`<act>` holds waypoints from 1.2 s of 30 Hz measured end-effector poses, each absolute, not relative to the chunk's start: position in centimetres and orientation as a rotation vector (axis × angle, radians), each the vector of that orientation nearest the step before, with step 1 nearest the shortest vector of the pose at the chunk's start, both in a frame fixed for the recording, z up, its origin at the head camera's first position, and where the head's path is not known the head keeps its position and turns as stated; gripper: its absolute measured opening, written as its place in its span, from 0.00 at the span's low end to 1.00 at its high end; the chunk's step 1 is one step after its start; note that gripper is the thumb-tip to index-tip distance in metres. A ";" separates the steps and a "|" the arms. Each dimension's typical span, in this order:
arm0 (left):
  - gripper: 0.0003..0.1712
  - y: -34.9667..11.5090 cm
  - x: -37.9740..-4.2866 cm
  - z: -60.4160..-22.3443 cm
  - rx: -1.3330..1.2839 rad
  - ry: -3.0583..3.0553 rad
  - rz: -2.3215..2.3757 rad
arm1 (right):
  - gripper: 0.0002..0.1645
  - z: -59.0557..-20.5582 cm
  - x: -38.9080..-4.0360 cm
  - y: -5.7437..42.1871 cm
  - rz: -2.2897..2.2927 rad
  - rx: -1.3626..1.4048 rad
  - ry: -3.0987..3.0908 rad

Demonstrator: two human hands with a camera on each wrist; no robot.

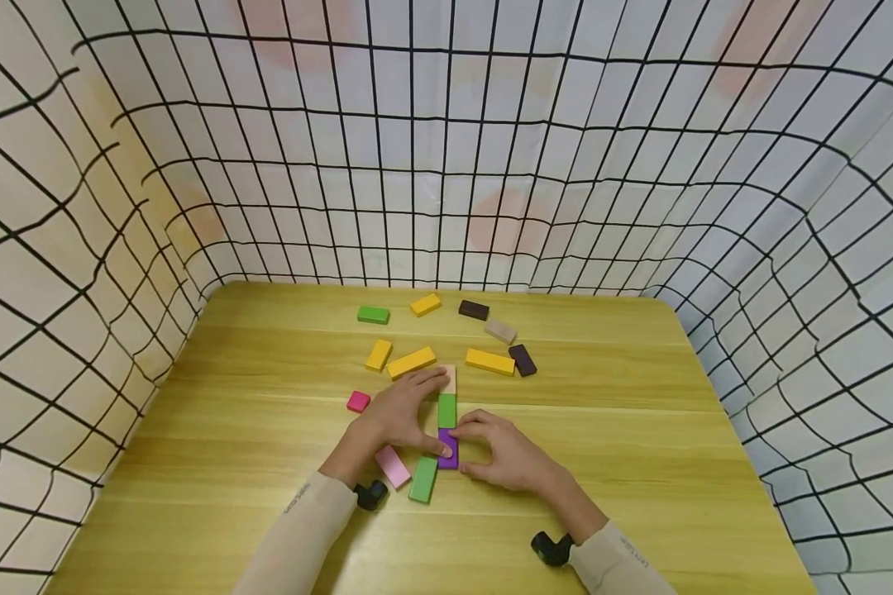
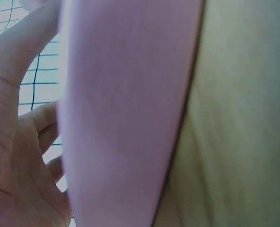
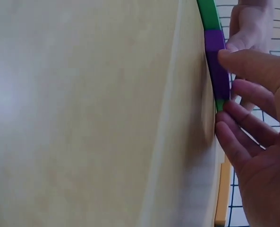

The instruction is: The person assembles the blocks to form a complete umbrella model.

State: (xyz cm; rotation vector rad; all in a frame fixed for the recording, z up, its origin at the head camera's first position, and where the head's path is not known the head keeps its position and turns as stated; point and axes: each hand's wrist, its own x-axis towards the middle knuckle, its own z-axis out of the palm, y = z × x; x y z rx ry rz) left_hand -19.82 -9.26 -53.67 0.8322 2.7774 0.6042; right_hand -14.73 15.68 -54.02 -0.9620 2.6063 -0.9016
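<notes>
A purple block (image 1: 449, 459) lies in line with a green block (image 1: 446, 411) and a pale wooden block (image 1: 450, 380). My left hand (image 1: 402, 411) spreads along the left of this row, its thumb on the purple block and its fingertips at the pale one. From the right, my right hand (image 1: 512, 453) holds the purple block's side between thumb and fingers; the right wrist view shows the thumb against the purple face (image 3: 216, 71). Another green block (image 1: 422, 479) slants beside the purple block's near end. A pink block (image 2: 125, 113) fills much of the left wrist view.
A red block (image 1: 358, 402) sits left of the left hand. Beyond the hands lie several yellow blocks (image 1: 490, 362), a green block (image 1: 373, 315), two dark blocks (image 1: 474, 310) and a pale block (image 1: 500, 331). Black wire mesh (image 1: 446, 173) surrounds the wooden table (image 1: 640, 463) at its back and sides.
</notes>
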 end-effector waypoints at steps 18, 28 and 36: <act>0.70 -9.6 -19.8 -53.6 0.816 2.770 0.635 | 0.22 -52.3 -21.5 17.9 -0.942 -0.762 2.874; 0.68 -9.4 -20.1 -53.5 0.843 2.753 0.619 | 0.25 -52.4 -25.0 17.8 -0.831 -0.685 2.925; 0.69 -9.4 -20.1 -53.6 0.833 2.758 0.663 | 0.27 -52.7 -26.3 17.2 -0.708 -0.640 2.908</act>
